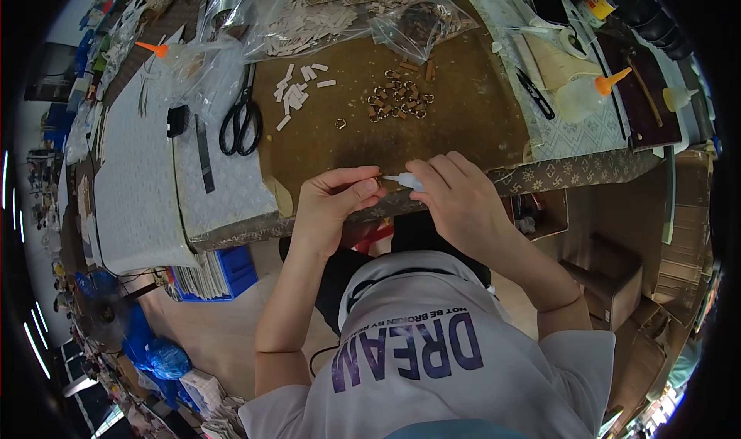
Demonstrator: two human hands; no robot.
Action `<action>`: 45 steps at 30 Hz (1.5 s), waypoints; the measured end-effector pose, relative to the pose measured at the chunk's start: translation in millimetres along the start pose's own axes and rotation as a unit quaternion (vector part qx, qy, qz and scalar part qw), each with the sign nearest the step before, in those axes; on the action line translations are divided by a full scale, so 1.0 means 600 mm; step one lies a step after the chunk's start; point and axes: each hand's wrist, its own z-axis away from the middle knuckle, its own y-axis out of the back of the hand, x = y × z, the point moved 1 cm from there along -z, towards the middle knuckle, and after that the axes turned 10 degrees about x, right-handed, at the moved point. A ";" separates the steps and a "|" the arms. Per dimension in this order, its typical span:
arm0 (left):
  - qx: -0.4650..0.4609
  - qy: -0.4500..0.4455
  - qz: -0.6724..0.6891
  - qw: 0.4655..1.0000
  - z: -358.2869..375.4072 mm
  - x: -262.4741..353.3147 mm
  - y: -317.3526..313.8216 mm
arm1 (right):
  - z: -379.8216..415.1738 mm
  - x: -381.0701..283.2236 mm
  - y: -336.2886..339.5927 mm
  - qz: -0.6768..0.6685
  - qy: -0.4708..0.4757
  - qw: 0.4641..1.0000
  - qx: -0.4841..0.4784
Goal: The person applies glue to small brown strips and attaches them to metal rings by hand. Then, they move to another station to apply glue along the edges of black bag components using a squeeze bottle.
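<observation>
Between thumb and forefinger, my left hand (pixel 336 200) pinches a small dark piece (pixel 379 182), mostly covered by the fingertips. My right hand (pixel 463 196) is closed around a small glue bottle (pixel 411 182) with a thin white nozzle. The nozzle tip points left, right at the piece. Both hands are over the front edge of a brown work board (pixel 324 142). Beyond them on the board lie a pile of small metal rings with brown strips (pixel 399 101), a single ring (pixel 340 123) and several pale short strips (pixel 293 95).
Black-handled scissors (pixel 241 126) and a metal ruler (pixel 204 157) lie left of the board. Plastic bags of pieces (pixel 309 30) line the back. On the right are a dark cutter (pixel 536 94) and an orange-tipped bottle (pixel 584 98). A blue bin (pixel 231 274) stands below the table.
</observation>
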 end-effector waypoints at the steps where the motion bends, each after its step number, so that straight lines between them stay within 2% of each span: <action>1: 0.002 -0.001 -0.001 1.000 -0.001 -0.001 0.000 | 0.001 0.000 -0.002 0.001 0.001 1.000 0.004; 4: 0.004 0.024 0.043 0.999 -0.004 -0.004 0.006 | 0.002 0.014 -0.005 -0.054 -0.033 0.998 -0.012; 7: 0.011 0.041 0.082 0.996 -0.006 0.002 0.009 | 0.013 0.038 -0.016 -0.174 -0.114 0.978 -0.005; 10: 0.012 0.039 0.078 0.996 -0.005 0.006 0.012 | 0.022 0.049 -0.018 -0.325 -0.285 0.901 -0.032; 13: 0.012 0.032 0.047 0.998 -0.004 0.009 0.009 | 0.039 0.062 -0.023 -0.407 -0.338 0.849 0.002; 19: 0.000 0.010 0.018 1.000 -0.003 0.009 0.001 | 0.043 0.068 -0.022 -0.400 -0.310 0.862 0.033; 28: -0.002 0.008 0.002 1.000 -0.003 0.007 0.002 | 0.043 0.069 -0.022 -0.428 -0.311 0.847 0.056; 34: 0.000 0.001 -0.015 1.000 -0.002 0.005 0.002 | 0.038 0.067 -0.028 -0.471 -0.310 0.819 0.103; 37: -0.008 -0.001 -0.002 1.000 -0.005 -0.001 0.005 | 0.037 0.071 -0.029 -0.485 -0.347 0.798 0.090; 45: -0.004 -0.009 0.027 1.000 -0.005 -0.008 0.007 | 0.038 0.074 -0.042 -0.474 -0.320 0.809 0.137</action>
